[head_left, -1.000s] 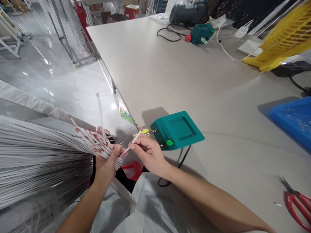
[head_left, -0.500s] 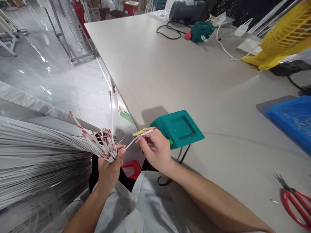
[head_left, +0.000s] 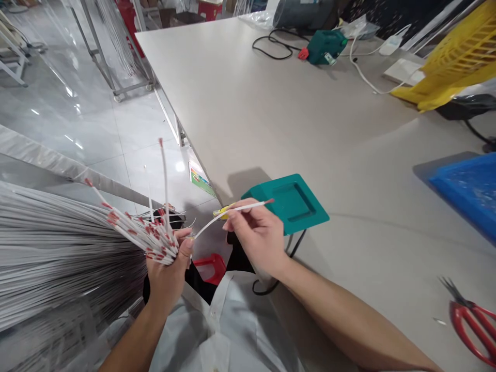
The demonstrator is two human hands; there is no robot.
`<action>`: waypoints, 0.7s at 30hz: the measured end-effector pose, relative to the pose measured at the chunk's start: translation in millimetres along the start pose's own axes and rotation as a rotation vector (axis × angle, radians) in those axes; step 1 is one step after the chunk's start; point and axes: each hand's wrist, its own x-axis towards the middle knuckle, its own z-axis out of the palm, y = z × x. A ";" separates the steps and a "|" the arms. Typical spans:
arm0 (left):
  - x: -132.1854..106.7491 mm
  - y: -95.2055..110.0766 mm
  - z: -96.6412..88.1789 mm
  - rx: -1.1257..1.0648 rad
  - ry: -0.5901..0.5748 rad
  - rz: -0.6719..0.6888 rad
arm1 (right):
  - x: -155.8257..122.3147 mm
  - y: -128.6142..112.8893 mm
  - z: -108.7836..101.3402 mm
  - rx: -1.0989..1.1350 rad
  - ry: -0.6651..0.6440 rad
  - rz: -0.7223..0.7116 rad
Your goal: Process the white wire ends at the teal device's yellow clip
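My left hand (head_left: 169, 272) is closed round a thick bundle of white wires (head_left: 58, 243) with red tips, which fan out up and left off the table's edge. My right hand (head_left: 256, 235) pinches a single white wire (head_left: 236, 211) with a red tip, drawn out of the bundle toward the right. The wire's tip lies over the near corner of a teal box device (head_left: 289, 204) that stands on the table, with a black cord running from it toward me.
Red-handled scissors (head_left: 470, 318) lie at the table's right near edge. A blue tray (head_left: 468, 188) sits right, a yellow basket (head_left: 453, 62) far right. A second teal device (head_left: 323, 46) with cables lies at the back. A red stool (head_left: 211, 268) stands below.
My right hand has pulled the single wire out to the right, so its red tip now reaches over the teal box. The bundle in my left hand has tilted slightly lower.
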 end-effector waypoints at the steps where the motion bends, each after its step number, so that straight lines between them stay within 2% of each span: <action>1: 0.8 -2.2 -5.1 -0.072 -0.021 -0.023 | 2.1 -1.8 -1.4 0.099 0.033 0.056; 3: 3.2 -5.1 -18.9 -0.166 -0.045 -0.037 | 4.5 -4.1 -2.9 0.304 0.042 0.153; 5: 6.0 -4.8 -35.5 -0.214 -0.041 -0.018 | 5.2 -4.9 -3.2 0.465 -0.032 0.257; 7: 8.4 -1.6 -51.4 -0.153 -0.021 -0.016 | 4.8 -5.0 -3.6 0.554 -0.106 0.330; 9: 9.3 2.8 -63.0 -0.060 -0.004 -0.028 | 3.4 -5.8 -4.3 0.568 -0.108 0.300; 11: 7.8 7.1 -67.0 -0.039 0.030 -0.009 | 0.4 -7.5 -4.3 0.500 -0.081 0.194; 13: 4.3 11.0 -62.4 -0.043 0.079 0.020 | -5.1 -9.4 -2.1 0.326 -0.153 0.125; 15: 0.2 14.7 -51.0 -0.001 0.089 0.033 | -12.6 -9.9 2.9 0.116 -0.316 0.125; 17: -2.8 18.0 -36.3 0.082 0.019 -0.001 | -20.2 -7.7 9.6 -0.005 -0.471 0.172; 18: -3.6 19.1 -28.9 0.121 -0.067 -0.042 | -23.4 -5.6 13.0 -0.021 -0.522 0.199; 19: -3.9 19.7 -21.9 0.125 -0.103 -0.055 | -26.0 -3.1 16.2 -0.031 -0.560 0.220; 20: -3.8 19.5 -15.7 0.092 -0.069 -0.026 | -27.9 -0.2 18.8 -0.036 -0.589 0.233; 21: -3.4 18.6 -10.4 0.090 -0.096 -0.037 | -29.2 2.6 21.0 -0.037 -0.611 0.235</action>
